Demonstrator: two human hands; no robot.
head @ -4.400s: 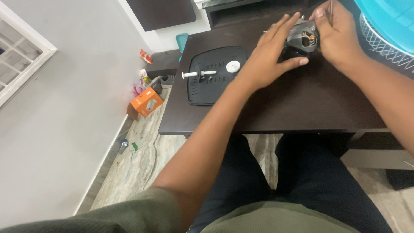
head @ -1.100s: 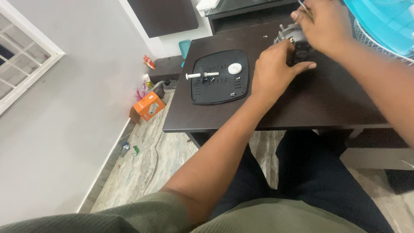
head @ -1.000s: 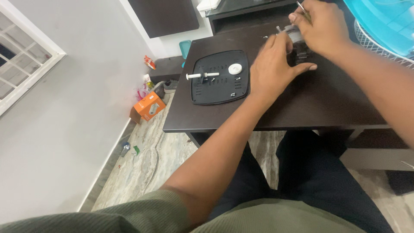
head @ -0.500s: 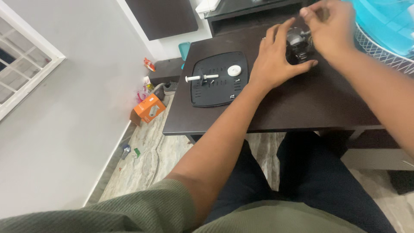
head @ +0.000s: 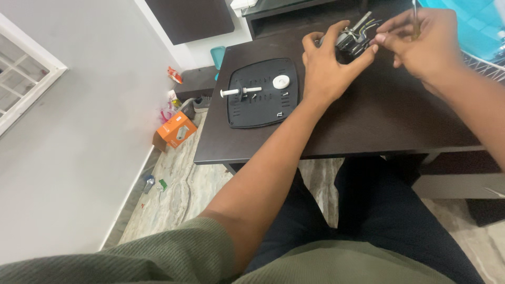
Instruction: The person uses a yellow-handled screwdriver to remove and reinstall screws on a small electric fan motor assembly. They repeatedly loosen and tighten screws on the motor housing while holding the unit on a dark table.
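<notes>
Motor [head: 351, 41], bench's far edge: my left grip [head: 327, 68] is clasping it; right grip [head: 421, 39] is pinching a screwdriver [head: 414, 16]. Step: wiring work; next needs steady tip placement.

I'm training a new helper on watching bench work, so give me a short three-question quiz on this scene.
1. True or false: the left hand grips the small motor with coloured wires.
2. What lies on the black plastic cover? A) a white round cap and a white pin B) a pair of scissors C) a cup
3. What does the right hand hold between its fingers?

Key: 1 true. 2 A. 3 a thin tool, likely a screwdriver.
</notes>
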